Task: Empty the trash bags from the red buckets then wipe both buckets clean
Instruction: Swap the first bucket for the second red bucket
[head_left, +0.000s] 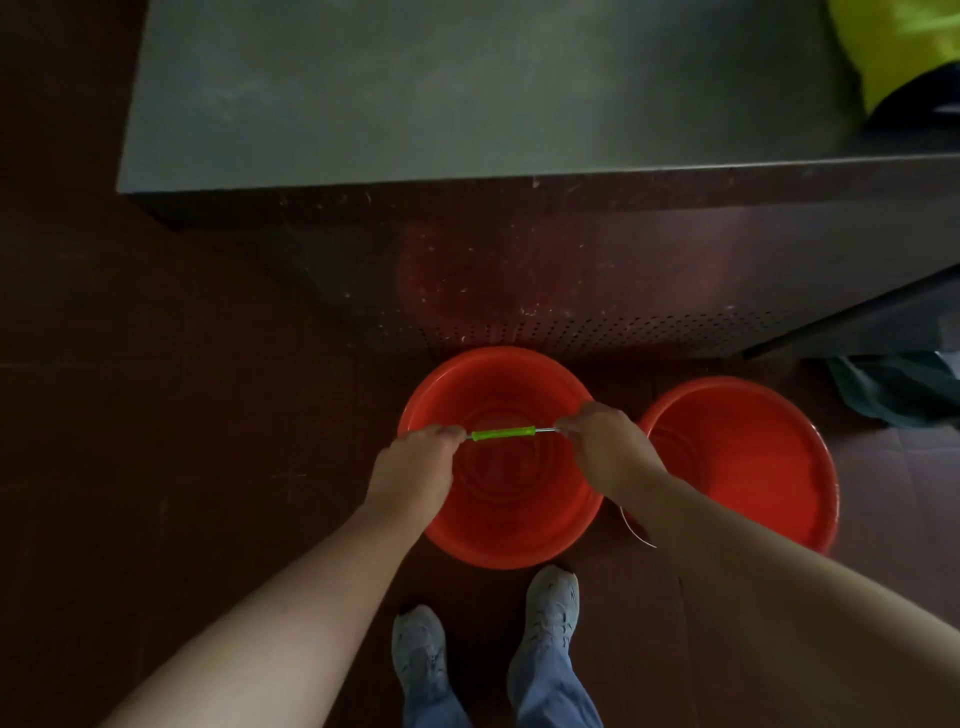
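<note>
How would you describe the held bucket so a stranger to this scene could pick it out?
Start at the grey metal counter; on the floor before it stand two red buckets. Take the left bucket, just ahead of the person's shoes. Unlike the right bucket, its green-gripped handle is raised across the mouth, held by the left hand and right hand.

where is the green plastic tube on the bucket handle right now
Head view, centre: the green plastic tube lies over the left red plastic bucket, on its wire handle between the left hand and right hand.
</note>
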